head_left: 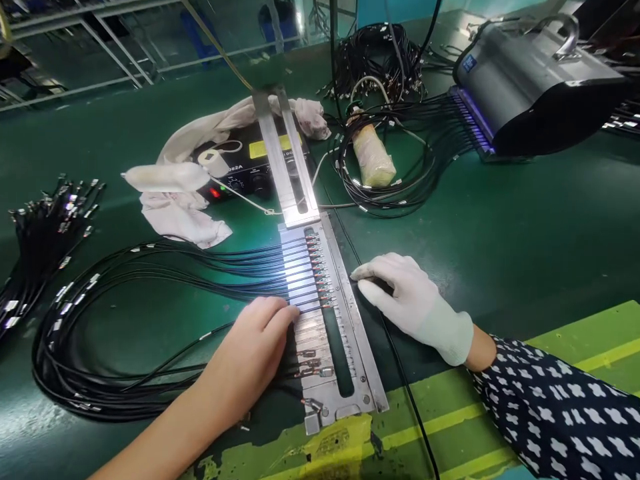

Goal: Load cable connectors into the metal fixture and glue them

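On the green workbench (525, 240), a loop of black cables (100, 393) sweeps out to the left, marked with small white tags, and returns rightward as a fan of near-parallel strands. The strands cross onto a long metal fixture (361, 333), which lies ahead of me, slightly slanted, with a lengthwise slot and a toothed row along it. Its upper part is brightly lit.

My gloved right hand (410, 297) rests just beside the fixture's right edge, back upward, emerging from a patterned sleeve (550, 407). Its thumb and index tips stand slightly apart; nothing shows between them. One cable runs beneath this hand.

My bare left hand (263, 327) reaches in from below, fingers bent down at the fixture's left edge. A strand emerges at its fingertips; I cannot tell whether they pinch or only press it.

Copper-tinted connector ends (316, 257) line the upper slot.
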Motion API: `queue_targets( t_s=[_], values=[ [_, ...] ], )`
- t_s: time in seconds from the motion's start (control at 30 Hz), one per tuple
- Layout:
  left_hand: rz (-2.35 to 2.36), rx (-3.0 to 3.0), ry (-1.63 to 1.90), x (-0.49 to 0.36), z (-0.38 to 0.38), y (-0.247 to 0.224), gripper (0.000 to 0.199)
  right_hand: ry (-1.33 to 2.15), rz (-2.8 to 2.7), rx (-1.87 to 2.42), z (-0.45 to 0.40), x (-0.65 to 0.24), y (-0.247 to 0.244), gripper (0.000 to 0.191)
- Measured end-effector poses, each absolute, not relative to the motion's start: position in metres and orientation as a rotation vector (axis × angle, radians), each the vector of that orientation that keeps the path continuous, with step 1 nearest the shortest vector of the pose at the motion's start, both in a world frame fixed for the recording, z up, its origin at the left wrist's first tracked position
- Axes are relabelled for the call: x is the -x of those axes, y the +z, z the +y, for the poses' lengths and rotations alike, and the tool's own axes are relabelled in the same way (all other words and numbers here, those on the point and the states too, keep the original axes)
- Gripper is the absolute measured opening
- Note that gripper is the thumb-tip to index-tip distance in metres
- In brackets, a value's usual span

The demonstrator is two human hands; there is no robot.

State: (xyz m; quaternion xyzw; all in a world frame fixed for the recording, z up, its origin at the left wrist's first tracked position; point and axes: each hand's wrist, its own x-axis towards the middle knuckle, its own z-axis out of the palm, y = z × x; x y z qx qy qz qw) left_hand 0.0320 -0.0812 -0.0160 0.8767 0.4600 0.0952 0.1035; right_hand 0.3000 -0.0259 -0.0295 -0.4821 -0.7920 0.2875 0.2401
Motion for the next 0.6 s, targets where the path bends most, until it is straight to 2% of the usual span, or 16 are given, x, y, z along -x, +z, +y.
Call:
queue_targets(
  t_s=[0.43,0.6],
  values=[
    [1.246,-2.625,0.259,-0.020,-0.076,-0.008,0.018,0.810,-2.165,1.311,-0.024,-0.301,-0.031,0.010],
    [1.341,-2.533,0.434,-0.018,-0.079,0.008,0.020,0.744,-2.012,1.153,-0.029,-0.299,-0.024,0.016]
  ],
)
